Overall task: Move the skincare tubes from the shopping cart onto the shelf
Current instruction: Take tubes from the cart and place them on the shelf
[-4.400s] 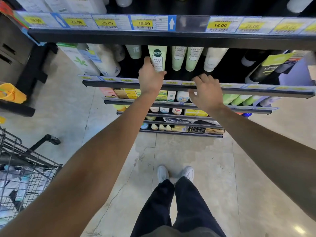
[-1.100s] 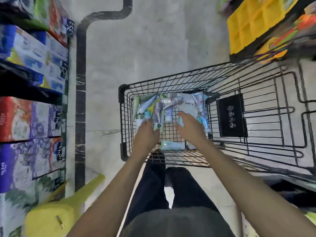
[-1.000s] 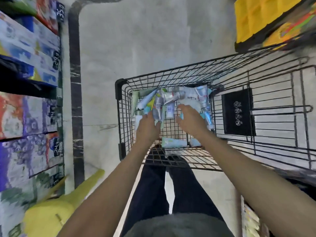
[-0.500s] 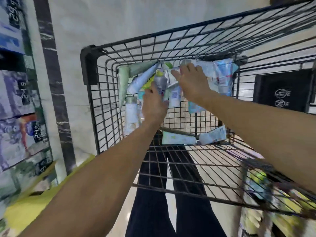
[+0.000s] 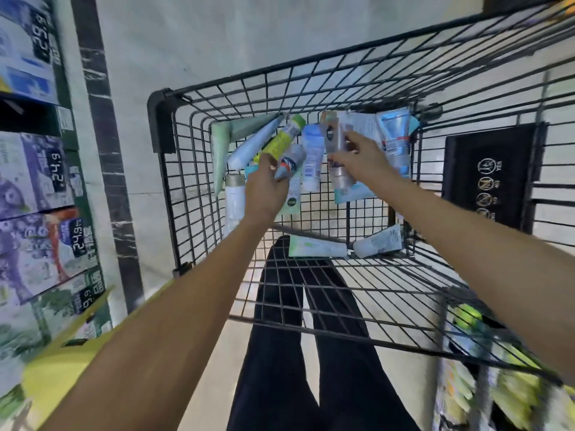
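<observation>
Skincare tubes (image 5: pixel 312 160) piled in wire shopping cart (image 5: pixel 174 144), both hands (image 5: pixel 264 188) gripping tubes

Bright, even light; edges smeared, probably motion blur.

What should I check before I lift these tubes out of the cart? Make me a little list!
1. Left hand has a tube: ok, its fingers wrap the grey tube.
2. Right hand has a tube: ok, thumb and fingers pinch the silver tube.
3. Grips firm enough to lift: cannot tell.
4. Other tubes resting on the held ones: cannot tell; the white-blue tube lies close between them.
5. Way up out of the cart clear: ok, nothing above the hands.
6. Cart emptied: not ok, the mint tube and others remain.
</observation>
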Demonstrator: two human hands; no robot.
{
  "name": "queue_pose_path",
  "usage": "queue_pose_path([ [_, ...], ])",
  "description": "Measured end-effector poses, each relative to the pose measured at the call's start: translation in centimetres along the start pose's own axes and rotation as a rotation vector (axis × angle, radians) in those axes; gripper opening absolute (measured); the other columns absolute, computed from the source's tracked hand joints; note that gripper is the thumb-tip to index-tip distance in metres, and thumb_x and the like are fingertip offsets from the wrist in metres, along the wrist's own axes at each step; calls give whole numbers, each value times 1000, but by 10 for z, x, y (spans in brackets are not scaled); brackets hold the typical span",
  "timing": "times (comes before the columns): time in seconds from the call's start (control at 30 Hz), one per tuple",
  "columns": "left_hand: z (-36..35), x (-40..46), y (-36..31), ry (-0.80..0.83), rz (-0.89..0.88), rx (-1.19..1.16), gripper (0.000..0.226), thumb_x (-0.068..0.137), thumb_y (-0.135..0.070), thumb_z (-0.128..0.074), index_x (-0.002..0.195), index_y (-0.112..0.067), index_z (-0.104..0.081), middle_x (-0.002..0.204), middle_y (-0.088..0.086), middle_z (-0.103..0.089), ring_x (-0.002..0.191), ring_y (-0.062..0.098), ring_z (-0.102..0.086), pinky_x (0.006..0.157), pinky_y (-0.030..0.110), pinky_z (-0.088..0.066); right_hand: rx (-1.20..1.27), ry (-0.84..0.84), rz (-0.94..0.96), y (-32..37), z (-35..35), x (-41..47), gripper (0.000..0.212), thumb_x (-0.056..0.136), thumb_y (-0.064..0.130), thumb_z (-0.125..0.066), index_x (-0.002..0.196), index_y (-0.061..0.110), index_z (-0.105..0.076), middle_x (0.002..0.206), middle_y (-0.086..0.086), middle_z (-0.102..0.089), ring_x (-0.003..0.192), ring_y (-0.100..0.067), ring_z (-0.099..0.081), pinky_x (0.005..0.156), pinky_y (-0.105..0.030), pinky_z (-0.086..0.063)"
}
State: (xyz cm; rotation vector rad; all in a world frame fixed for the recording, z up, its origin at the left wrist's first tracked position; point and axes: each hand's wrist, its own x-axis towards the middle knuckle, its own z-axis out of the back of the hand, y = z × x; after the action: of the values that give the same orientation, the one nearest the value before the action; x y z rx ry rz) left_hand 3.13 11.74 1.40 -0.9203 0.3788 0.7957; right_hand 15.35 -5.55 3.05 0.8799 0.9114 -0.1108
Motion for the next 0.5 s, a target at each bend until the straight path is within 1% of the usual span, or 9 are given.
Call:
queue_pose_path([
  [0.07,19,-20,-15,4,15,-52,30,87,-19,-73,115,-12,-63,90,8,-70,77,27,-64,57,30,-48,338,28,-84,1,10,-33,22,92,21,-60,112,27,-68,96,7,-72,85,-13,-64,78,-34,-54],
  [0.1,30,-32,-24,0,13,-83,30,84,-17,-76,113,-11,-68,91,6,-72,76,21,-64,57,26,-50,448,38,-104,1,14,-50,24,92,17,-57,111,26,-69,97,5,-74,88,-17,-65,83,-40,-55],
  [0.17,49,-55,-39,-4,-11,-125,24,81,-16,-79,104,-12,-75,86,2,-73,73,14,-64,60,26,-52,621,51,-119,5,24,-85,34,88,17,-58,121,21,-68,110,-11,-73,100,-29,-64,94,-61,-53],
  [0.23,71,-83,-60,18,-47,-126,25,80,-17,-81,105,-13,-76,84,-1,-73,74,10,-67,61,23,-53,727,55,-103,13,33,-116,47,87,18,-61,134,13,-61,125,-23,-66,108,-37,-61,100,-71,-46],
  [0.27,82,-97,-70,32,-66,-141,29,80,-17,-81,108,-14,-76,88,0,-74,79,12,-69,65,22,-55,768,56,-92,21,38,-135,52,85,17,-62,137,11,-58,127,-23,-65,109,-38,-60,102,-73,-43],
  [0.33,106,-127,-94,41,-92,-210,34,78,-13,-84,111,-14,-72,96,1,-76,86,15,-72,72,28,-60,837,59,-54,37,49,-170,59,82,12,-65,140,9,-55,126,-21,-64,110,-39,-60,104,-74,-41],
  [0.4,128,-159,-121,47,-117,-331,41,75,-3,-84,109,-11,-62,94,-1,-77,85,10,-73,75,31,-60,871,42,-5,52,60,-204,62,81,10,-66,142,6,-52,128,-20,-64,110,-37,-60,104,-71,-42],
  [0.43,137,-174,-133,51,-122,-366,47,74,0,-84,111,-11,-58,92,-2,-76,80,5,-72,73,29,-59,884,33,19,59,66,-221,62,82,10,-67,142,5,-52,130,-21,-63,111,-37,-60,104,-70,-42],
  [0.5,153,-202,-155,58,-133,-435,54,73,0,-85,117,-11,-56,94,-1,-74,71,-4,-69,64,17,-55,908,31,80,71,76,-254,56,85,10,-68,139,6,-55,133,-23,-64,111,-37,-60,103,-67,-44],
])
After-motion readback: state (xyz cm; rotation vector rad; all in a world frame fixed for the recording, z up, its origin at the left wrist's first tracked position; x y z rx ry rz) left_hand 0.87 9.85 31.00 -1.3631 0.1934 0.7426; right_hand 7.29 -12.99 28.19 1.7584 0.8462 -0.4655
